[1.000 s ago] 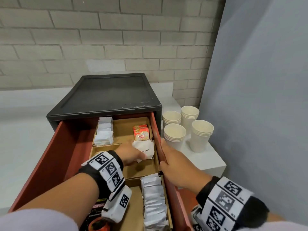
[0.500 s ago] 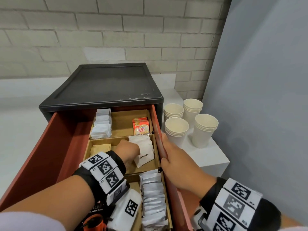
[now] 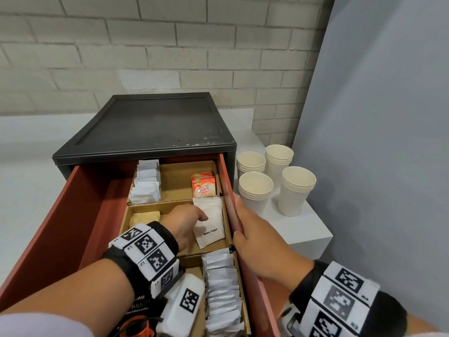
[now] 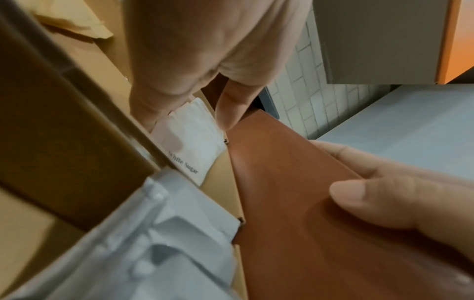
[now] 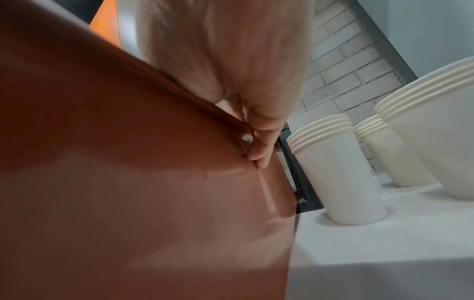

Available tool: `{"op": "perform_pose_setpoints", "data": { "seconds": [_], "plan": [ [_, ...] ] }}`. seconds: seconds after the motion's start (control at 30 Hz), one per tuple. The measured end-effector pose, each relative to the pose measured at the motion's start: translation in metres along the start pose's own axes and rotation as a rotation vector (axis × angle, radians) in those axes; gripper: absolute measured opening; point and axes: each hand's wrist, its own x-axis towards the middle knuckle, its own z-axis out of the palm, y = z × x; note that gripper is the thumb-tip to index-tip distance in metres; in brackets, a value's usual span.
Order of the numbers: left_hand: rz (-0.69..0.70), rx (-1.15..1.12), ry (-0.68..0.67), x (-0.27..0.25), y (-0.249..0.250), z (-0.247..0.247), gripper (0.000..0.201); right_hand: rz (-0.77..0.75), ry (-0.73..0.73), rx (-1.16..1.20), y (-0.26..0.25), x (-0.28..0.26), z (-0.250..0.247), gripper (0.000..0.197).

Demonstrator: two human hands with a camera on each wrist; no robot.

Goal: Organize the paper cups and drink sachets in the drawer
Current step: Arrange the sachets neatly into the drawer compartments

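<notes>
Your left hand (image 3: 184, 222) sits centre frame in drawer (image 3: 80, 215) middle compartment, fingers curled down onto White Sugar sachets (image 3: 210, 222); actual pinch cannot be told. Your right hand (image 3: 257, 244) clamps drawer's right wall, thumb inside, fingers outside. Coffee-mate sachets (image 3: 203, 185) lie in rear compartment. Paper cup stacks (image 3: 274, 181) stand right of centre, outside drawer, on white ledge (image 3: 308, 229).

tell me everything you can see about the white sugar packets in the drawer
The white sugar packets are flat white paper sachets, the top one printed "White Sugar" in black. They lie in a small overlapping pile, slightly askew, at the right end of the middle cardboard compartment of the red drawer. The left hand rests on their left edge, fingers on the top packet. How many there are cannot be told.
</notes>
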Motion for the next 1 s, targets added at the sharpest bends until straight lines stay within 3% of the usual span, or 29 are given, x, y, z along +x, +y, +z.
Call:
{"op": "perform_pose_setpoints", "data": {
  "seconds": [0.1,0.23,0.5,0.67,0.87,1.0],
  "plan": [
    [-0.043,0.026,0.026,-0.004,0.003,-0.003,0.019,0.007,-0.005,0.009,0.000,-0.001,-0.001,0.070],
    [-0.037,0.072,0.067,-0.003,0.005,-0.007,0.028,0.008,-0.009,0.026,0.000,-0.002,-0.002,0.069],
    [-0.094,0.560,-0.025,-0.004,0.007,-0.007,0.009,0.011,-0.008,0.028,0.000,-0.002,-0.001,0.069],
    [0.030,0.682,-0.006,0.004,0.008,-0.008,0.037,0.007,-0.005,0.036,0.000,-0.002,-0.001,0.069],
    [0.078,0.687,0.046,0.003,0.013,-0.018,0.039,0.000,-0.003,0.054,0.000,-0.002,-0.002,0.069],
    [0.086,0.704,0.008,0.002,0.011,-0.015,0.039,0.006,-0.004,0.059,0.001,-0.002,-0.001,0.069]
  ]
}}
